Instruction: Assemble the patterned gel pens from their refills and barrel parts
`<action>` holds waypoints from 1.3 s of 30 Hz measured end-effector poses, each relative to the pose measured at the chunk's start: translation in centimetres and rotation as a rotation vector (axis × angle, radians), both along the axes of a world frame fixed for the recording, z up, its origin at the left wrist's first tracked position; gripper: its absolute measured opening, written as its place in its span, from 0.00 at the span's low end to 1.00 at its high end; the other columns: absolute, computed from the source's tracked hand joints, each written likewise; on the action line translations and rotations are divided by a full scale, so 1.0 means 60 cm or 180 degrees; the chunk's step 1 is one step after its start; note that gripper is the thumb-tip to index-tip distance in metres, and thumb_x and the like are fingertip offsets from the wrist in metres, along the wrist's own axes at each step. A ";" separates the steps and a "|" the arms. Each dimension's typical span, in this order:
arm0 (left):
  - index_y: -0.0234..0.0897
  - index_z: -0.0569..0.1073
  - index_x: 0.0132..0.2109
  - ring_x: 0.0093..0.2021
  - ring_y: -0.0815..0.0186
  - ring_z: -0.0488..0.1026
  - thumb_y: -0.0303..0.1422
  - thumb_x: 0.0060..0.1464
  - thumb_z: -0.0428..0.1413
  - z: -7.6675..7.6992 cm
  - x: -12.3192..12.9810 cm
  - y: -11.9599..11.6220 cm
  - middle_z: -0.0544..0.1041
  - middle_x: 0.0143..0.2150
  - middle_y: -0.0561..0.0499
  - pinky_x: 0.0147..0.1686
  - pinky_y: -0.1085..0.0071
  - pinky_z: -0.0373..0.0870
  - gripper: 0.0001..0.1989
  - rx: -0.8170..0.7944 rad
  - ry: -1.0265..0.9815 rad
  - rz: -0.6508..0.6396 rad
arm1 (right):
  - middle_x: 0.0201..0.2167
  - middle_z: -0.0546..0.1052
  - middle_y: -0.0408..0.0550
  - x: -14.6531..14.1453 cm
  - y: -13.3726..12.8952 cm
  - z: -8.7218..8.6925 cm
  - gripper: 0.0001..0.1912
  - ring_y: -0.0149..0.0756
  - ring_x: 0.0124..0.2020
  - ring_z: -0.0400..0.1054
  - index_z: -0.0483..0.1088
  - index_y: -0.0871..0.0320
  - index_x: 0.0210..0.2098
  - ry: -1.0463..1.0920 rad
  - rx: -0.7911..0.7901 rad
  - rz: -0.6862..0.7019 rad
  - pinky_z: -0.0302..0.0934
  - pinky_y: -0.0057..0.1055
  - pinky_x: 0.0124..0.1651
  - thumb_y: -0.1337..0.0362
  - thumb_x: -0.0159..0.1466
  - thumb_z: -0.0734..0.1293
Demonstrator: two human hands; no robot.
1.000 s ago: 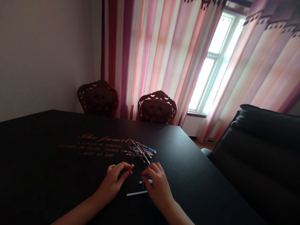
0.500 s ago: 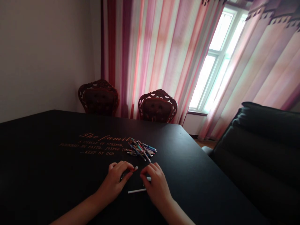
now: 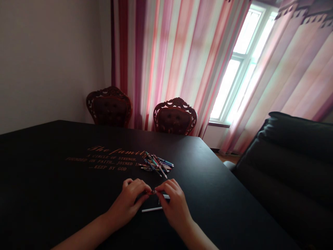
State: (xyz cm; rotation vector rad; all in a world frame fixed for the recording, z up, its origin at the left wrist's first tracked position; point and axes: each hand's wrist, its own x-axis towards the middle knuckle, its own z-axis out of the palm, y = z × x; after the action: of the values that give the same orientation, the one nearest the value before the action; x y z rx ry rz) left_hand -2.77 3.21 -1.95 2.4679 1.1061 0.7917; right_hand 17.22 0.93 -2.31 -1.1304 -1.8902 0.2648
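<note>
My left hand [image 3: 131,197] is closed in a pinch round a small reddish pen [image 3: 152,192], most of which its fingers hide. The fingertips of my right hand [image 3: 173,199] are pinched at the pen's pale end, so both hands meet on it. Beneath my right hand, a thin white stick [image 3: 151,209] lies on the table, its right end covered by the hand. Another short whitish piece [image 3: 167,196] shows partly between the thumb and fingers of that hand; its kind is unclear. Just beyond both hands lies a loose pile of pens [image 3: 157,165] in several colours.
The black table [image 3: 65,201] bears gold lettering [image 3: 111,159] left of the pile. Two carved chairs, one on the left [image 3: 109,106] and one nearer the middle [image 3: 175,116], stand at the far edge. A black leather seat [image 3: 288,166] is at the right, near curtains [image 3: 177,52].
My right hand's fingertips have come left onto the pale end of the pen and now pinch it. My left hand has barely moved and still holds the pen.
</note>
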 end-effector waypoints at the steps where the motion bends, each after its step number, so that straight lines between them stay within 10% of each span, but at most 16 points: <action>1: 0.45 0.71 0.44 0.44 0.62 0.72 0.29 0.62 0.51 -0.001 0.000 0.000 0.78 0.42 0.53 0.48 0.62 0.55 0.07 0.0013 -0.0006 -0.0007 | 0.33 0.75 0.45 0.000 0.000 -0.001 0.11 0.38 0.38 0.65 0.74 0.54 0.35 -0.0033 0.0021 0.0004 0.60 0.34 0.42 0.77 0.61 0.65; 30: 0.47 0.69 0.47 0.47 0.62 0.72 0.33 0.64 0.51 -0.033 -0.004 0.016 0.77 0.44 0.56 0.51 0.61 0.53 0.06 0.0091 -0.0397 0.0398 | 0.34 0.74 0.44 0.067 0.013 0.014 0.08 0.42 0.43 0.63 0.74 0.52 0.31 -0.0988 -0.0428 -0.0252 0.55 0.41 0.49 0.73 0.58 0.70; 39: 0.48 0.70 0.46 0.46 0.63 0.72 0.32 0.64 0.51 -0.032 -0.005 0.016 0.77 0.44 0.56 0.49 0.62 0.53 0.05 0.0137 -0.0296 0.0365 | 0.36 0.74 0.42 0.083 0.008 0.014 0.10 0.41 0.45 0.63 0.77 0.48 0.32 -0.1320 -0.0973 0.0410 0.51 0.43 0.55 0.71 0.54 0.75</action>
State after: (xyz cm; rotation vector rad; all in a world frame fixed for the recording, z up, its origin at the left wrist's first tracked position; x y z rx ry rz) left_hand -3.10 4.18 -3.89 2.3929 1.2171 0.9631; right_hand 22.21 1.42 -1.48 -1.3459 -2.3517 0.4288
